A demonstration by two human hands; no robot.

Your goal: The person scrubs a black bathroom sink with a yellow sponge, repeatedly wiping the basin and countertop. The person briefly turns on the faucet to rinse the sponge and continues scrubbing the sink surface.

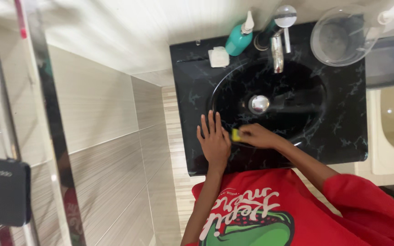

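Head view, left hand [214, 141] spread flat, right hand [257, 135] pinching yellow sponge [235, 135], black basin [292, 114] empty

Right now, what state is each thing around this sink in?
Left hand: flat, fingers spread on the counter.
Right hand: shut on a yellow sponge at the basin rim.
Tap: no water seen.
Drain plug: seated.
Clear bowl: upright, empty.

bright, evenly lit; edges warped, perhaps slightly blurred.
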